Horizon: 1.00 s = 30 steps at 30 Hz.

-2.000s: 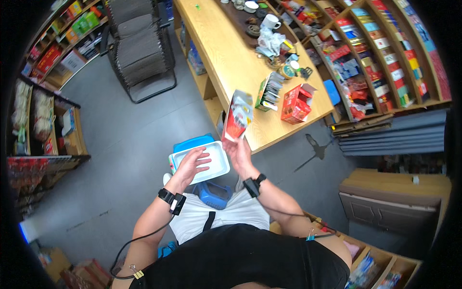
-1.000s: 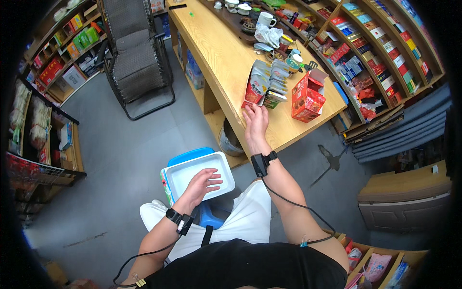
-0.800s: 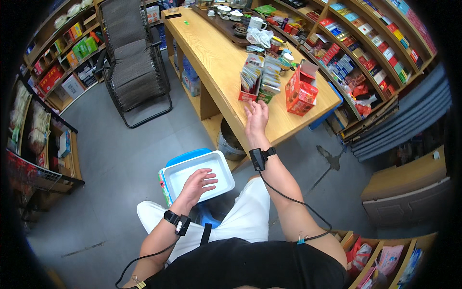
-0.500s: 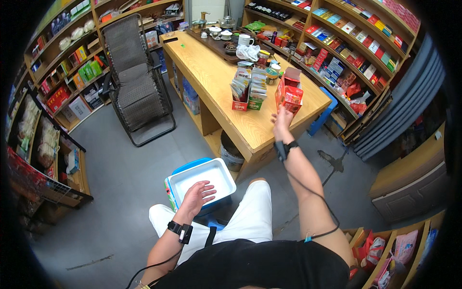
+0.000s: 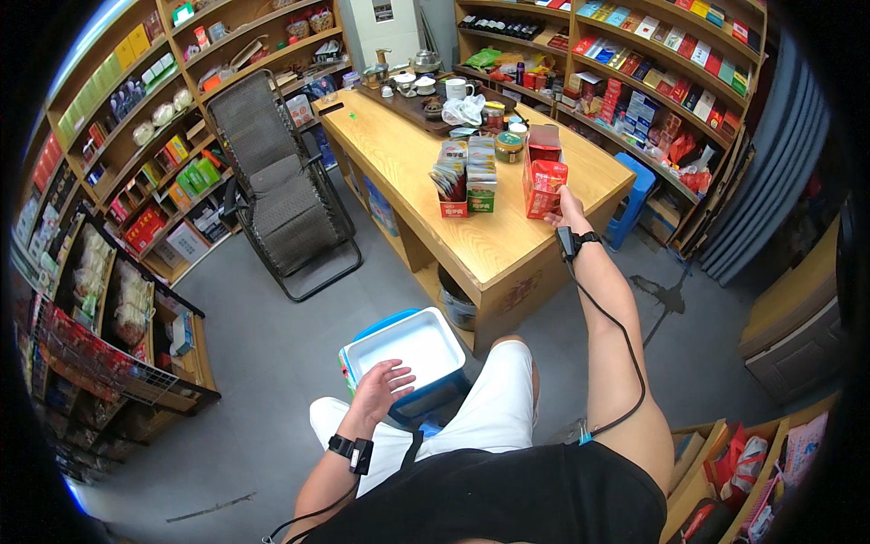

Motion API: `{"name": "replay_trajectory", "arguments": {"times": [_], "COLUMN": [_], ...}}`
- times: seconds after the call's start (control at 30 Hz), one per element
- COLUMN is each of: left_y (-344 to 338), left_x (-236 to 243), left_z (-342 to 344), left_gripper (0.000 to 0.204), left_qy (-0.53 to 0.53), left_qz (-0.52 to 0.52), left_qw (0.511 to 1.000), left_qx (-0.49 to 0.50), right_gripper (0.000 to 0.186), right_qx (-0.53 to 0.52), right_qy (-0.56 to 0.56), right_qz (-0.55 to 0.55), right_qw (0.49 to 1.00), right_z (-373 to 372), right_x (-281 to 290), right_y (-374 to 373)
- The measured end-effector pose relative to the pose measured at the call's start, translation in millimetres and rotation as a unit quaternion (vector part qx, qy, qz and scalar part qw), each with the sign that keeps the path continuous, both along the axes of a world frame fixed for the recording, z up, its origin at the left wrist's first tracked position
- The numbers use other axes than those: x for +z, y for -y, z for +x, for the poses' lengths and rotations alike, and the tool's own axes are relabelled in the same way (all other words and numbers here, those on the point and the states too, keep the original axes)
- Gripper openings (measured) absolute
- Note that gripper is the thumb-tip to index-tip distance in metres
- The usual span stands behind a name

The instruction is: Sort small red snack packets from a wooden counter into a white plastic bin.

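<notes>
Red box (image 5: 536, 201), upright, long axis pointing away

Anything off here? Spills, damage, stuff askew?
Mainly the floor: a dark, irregular patch right of the table breaks the plain grey; stain or damage, can't tell. Minor: packets in the left red box splay past its left side, unlike the neater green box beside it.

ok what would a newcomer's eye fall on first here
Probably the red box of red packets at the near right of the wooden desk, with a red sachet box and a green sachet box side by side to its left. Then the white tray at lower centre and the dark reclining chair left of the desk.
</notes>
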<state>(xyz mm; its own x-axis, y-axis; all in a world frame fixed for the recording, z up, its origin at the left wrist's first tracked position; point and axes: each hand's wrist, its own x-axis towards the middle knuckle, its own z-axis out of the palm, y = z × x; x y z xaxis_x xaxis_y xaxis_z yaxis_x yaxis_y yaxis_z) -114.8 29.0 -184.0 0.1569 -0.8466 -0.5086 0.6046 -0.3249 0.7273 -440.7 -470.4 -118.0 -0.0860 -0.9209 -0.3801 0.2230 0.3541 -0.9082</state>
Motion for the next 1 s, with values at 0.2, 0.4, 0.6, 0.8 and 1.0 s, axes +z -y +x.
{"name": "replay_trajectory", "arguments": {"times": [0.2,0.4,0.6,0.8,1.0], "left_y": [-3,-4,-11,-23,-35], "left_x": [2,0,4,3,2], "left_z": [-7,-11,-18,-25,-20], "left_gripper": [0.044,0.044,0.037,0.038,0.043], "left_qy": [0.010,-0.006,-0.016,-0.023,-0.024], "left_qz": [0.010,-0.004,-0.005,-0.018,-0.023], "left_qw": [1.000,1.000,1.000,1.000,0.999], "left_qx": [-0.006,-0.023,-0.018,-0.007,0.009], "right_gripper": [0.030,0.032,0.041,0.056,0.064], "right_qx": [0.078,0.133,0.178,0.198,0.193], "right_qy": [-0.014,0.056,0.039,-0.039,0.057], "right_qz": [-0.045,-0.053,-0.058,-0.071,-0.106], "right_qw": [0.996,0.988,0.982,0.977,0.974], "right_z": [-5,3,16,34,34], "right_x": [11,-4,16,4,-13], "right_y": [-33,-82,-141,-170,-155]}}
